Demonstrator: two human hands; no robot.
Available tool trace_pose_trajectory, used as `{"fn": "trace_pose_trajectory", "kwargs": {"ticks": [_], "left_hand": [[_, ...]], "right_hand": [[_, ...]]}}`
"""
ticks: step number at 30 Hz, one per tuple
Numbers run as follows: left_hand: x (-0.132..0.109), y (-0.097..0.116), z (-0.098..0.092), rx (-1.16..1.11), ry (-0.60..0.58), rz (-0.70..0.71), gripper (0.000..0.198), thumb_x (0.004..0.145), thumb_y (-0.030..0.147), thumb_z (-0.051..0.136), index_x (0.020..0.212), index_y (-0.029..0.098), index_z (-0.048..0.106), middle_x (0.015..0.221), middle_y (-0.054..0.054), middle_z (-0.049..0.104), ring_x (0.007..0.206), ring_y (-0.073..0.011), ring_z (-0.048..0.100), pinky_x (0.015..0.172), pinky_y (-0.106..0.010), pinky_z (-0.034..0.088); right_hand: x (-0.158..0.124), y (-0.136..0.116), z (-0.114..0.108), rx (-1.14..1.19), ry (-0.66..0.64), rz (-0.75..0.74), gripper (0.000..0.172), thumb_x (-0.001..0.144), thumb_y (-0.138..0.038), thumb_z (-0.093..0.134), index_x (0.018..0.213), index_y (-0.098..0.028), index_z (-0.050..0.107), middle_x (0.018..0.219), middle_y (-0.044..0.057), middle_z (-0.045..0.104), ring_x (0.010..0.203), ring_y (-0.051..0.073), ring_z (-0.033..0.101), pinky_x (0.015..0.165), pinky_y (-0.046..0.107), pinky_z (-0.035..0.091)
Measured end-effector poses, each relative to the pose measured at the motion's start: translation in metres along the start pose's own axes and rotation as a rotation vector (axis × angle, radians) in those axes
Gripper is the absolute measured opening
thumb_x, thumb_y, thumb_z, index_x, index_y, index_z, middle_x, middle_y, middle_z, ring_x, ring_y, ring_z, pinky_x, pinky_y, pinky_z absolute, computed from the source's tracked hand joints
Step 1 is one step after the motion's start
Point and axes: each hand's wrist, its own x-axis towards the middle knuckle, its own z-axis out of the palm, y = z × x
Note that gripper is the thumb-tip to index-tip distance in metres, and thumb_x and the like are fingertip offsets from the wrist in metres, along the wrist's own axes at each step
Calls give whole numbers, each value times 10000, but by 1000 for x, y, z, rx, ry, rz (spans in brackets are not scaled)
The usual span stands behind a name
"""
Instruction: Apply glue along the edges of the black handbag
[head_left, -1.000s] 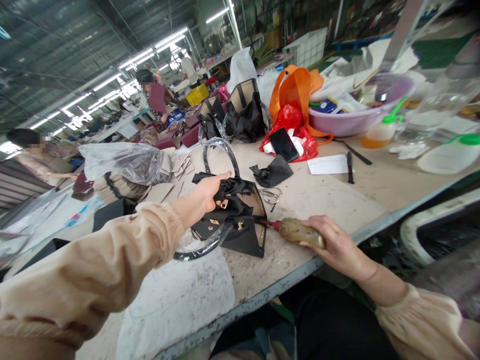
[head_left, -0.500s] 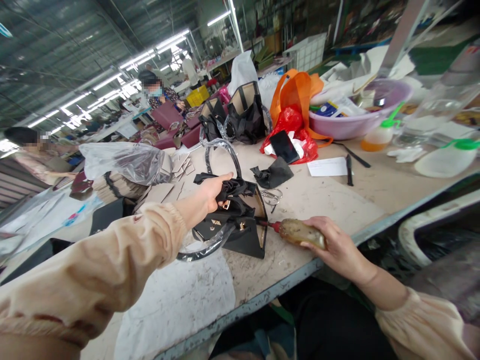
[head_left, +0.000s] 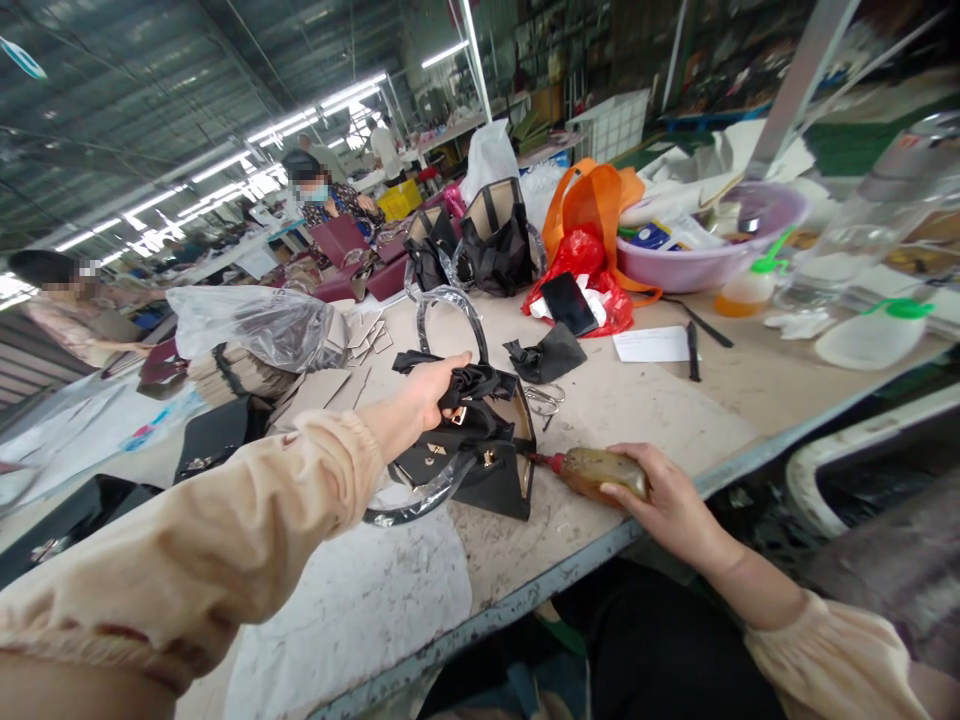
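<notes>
A black handbag [head_left: 487,487] lies on the worktable with its opening toward the right; its looped handles are wrapped in clear plastic. My left hand [head_left: 441,388] is closed on bunched black lining cloth [head_left: 480,383] at the bag's upper side. In my right hand [head_left: 660,490] is a squeeze bottle [head_left: 604,474], stained yellowish brown, with a red nozzle. The dark tip of that nozzle reaches the bag's open right edge; whether it touches there I cannot tell. Behind the bag lie scissors [head_left: 545,399] and a folded black cloth piece [head_left: 546,353].
Two unfinished black bags [head_left: 496,240] stand at the back, beside an orange bag [head_left: 564,205] and a lilac basin [head_left: 675,265]. On the right are a green-capped bottle [head_left: 862,337] and a black cutter [head_left: 693,352]. Co-workers sit beyond the table at left.
The view has shifted slightly. My left hand keeps its hold on the lining, and the bottle's nozzle stays at the bag's right edge, the bottle now a little lower.
</notes>
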Motion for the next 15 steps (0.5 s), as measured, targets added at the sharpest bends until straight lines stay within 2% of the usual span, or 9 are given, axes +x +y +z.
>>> {"fn": "trace_pose_trajectory", "kwargs": {"ticks": [3,6,8,11,13,15], "left_hand": [[-4,-1,-1,-4,-2,-1,260,792,287,614,652,130,462,541,-44,515,371,-148,432,299,-239,290],[-9,-3,-3,-6,-8,6,219,786,287,618,707,118,503,622,-67,565,425,-169,493,319,-250,320],[-10,-6,-6,-3,-2,14,210,779,296,626,759,107,535,672,-71,584,465,-174,526,334,-252,341],[-11,-10,-12,4,21,30,238,775,323,631,758,107,534,644,-59,567,428,-150,491,328,-238,316],[-11,-12,-15,3,26,40,258,773,337,629,731,110,516,603,-55,543,391,-139,455,315,-229,279],[-12,-14,-17,-7,17,48,270,766,341,635,719,109,505,597,-62,539,380,-135,445,310,-225,261]], "right_hand": [[-4,-2,0,61,-11,110,386,860,-508,556,1096,-207,505,1010,95,568,903,282,572,785,426,497],[-10,-5,-4,193,-8,266,446,819,-555,585,1095,-212,512,1005,87,587,912,294,576,797,441,495],[-17,-6,-6,391,25,387,465,805,-547,611,1104,-206,506,1000,89,599,912,292,584,788,426,506],[-27,-8,-9,789,93,546,418,823,-482,613,1091,-175,516,1024,121,610,920,299,605,742,398,537],[-33,-11,-12,945,138,585,349,866,-442,545,1084,-170,538,1053,139,612,909,305,621,696,396,556],[-37,-21,-19,960,175,509,299,931,-406,407,1094,-199,549,1029,135,625,835,290,642,603,385,566]]}}
